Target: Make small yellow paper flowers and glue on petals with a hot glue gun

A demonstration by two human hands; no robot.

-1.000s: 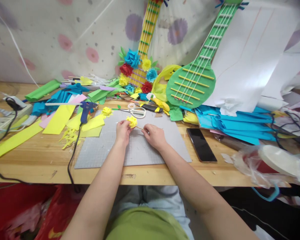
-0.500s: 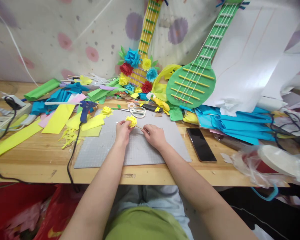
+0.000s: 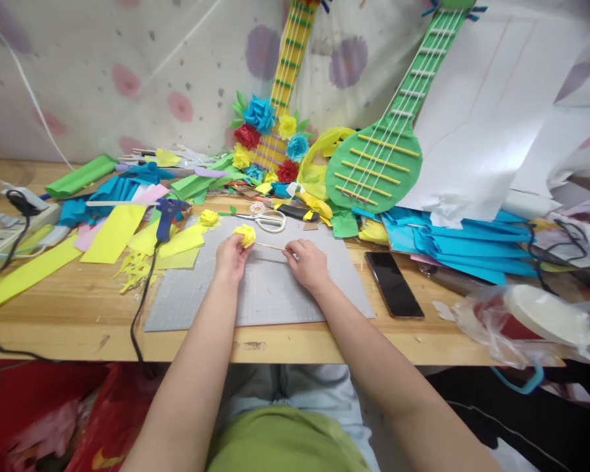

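Above the grey cutting mat [image 3: 270, 295], my left hand [image 3: 232, 258] pinches a yellow paper flower [image 3: 246, 235] from its left side. My right hand [image 3: 305, 263] is closed on the right end of a thin wooden stick [image 3: 271, 246]. The stick points left at the flower, its tip at or just short of the petals. Behind the hands, white-handled scissors [image 3: 270, 221] lie at the mat's far edge. A second yellow paper flower [image 3: 209, 218] rests at the mat's far left corner.
A blue glue gun [image 3: 165, 219] lies left among yellow paper strips [image 3: 113, 235], its cord crossing the table edge. On the right are a black phone [image 3: 394, 284] and a bagged cup [image 3: 509, 321]. A green paper lute [image 3: 373, 167] and a yellow flowered one [image 3: 285, 78] lean behind.
My left hand has moved left with the yellow flower, away from my right hand. More of the wooden stick now shows between them.
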